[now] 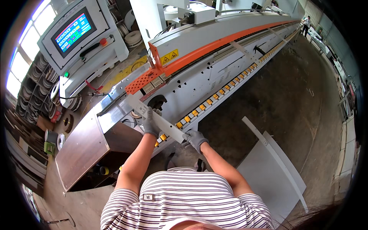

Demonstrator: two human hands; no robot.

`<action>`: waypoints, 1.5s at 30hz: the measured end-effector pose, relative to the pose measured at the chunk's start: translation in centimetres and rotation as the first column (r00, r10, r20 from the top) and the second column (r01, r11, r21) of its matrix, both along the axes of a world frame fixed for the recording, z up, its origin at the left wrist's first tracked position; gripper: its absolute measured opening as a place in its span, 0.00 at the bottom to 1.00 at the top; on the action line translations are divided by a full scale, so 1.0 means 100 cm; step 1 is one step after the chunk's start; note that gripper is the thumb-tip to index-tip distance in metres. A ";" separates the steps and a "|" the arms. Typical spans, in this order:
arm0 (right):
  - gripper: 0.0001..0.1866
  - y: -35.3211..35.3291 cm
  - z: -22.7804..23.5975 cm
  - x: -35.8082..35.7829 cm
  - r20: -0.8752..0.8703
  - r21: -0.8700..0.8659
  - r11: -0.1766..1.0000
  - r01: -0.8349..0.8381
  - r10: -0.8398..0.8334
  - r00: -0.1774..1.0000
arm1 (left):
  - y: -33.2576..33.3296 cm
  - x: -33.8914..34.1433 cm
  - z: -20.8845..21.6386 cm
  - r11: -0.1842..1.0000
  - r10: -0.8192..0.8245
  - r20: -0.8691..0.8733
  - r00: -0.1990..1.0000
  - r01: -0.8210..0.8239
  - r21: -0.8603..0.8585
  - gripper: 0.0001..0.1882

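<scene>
A narrow pale board (168,128) with a white label near its far end lies slantwise between my hands. My left hand (151,123), in a grey glove, grips it along its middle. My right hand (195,140), gloved the same way, closes around its near right end, the fingers partly hidden. The board's far end reaches the infeed of a long edge banding machine (199,82), just below its orange perforated guard (143,80). Whether that end touches the machine bed (115,111), I cannot tell.
A control cabinet (73,36) with a lit screen stands at the far left. Beside my left arm is a brown wooden box (82,153). Yellow rollers (203,107) line the machine's front rail. A pale panel (268,172) with a strip across it rests at right. Far off stands a person (306,26).
</scene>
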State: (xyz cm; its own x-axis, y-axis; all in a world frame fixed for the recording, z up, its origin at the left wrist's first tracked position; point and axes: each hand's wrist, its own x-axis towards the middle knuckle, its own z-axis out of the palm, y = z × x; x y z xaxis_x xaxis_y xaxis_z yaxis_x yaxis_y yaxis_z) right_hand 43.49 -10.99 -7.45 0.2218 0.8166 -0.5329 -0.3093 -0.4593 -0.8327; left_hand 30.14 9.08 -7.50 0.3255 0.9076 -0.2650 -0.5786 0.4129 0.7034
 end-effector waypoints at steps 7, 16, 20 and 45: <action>0.21 -0.014 0.009 0.015 -0.082 -0.085 0.990 0.114 -0.121 0.989 | -0.012 0.026 0.017 0.994 0.037 -0.048 0.998 -0.041 -0.101 0.20; 0.19 -0.024 0.036 0.042 -0.005 -0.113 0.993 -0.019 0.019 1.000 | -0.012 0.041 -0.004 0.942 -0.200 0.024 0.980 0.199 -0.271 0.18; 0.18 0.010 0.001 0.030 0.245 -0.044 0.999 -0.013 0.024 0.969 | 0.038 0.071 -0.020 0.978 -0.207 -0.043 0.977 0.207 -0.009 0.18; 0.17 0.072 0.037 0.073 0.241 -0.084 0.993 0.085 -0.062 0.969 | 0.094 0.143 -0.020 0.936 -0.257 -0.073 0.964 0.229 -0.266 0.25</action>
State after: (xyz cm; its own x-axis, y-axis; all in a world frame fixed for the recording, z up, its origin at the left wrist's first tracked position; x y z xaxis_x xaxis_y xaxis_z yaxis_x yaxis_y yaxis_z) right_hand 50.82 -3.80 -3.75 0.4088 0.7425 -0.5306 -0.1437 -0.5218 -0.8409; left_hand 44.42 18.48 -9.52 0.4854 0.7027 -0.5202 -0.3670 0.7038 0.6083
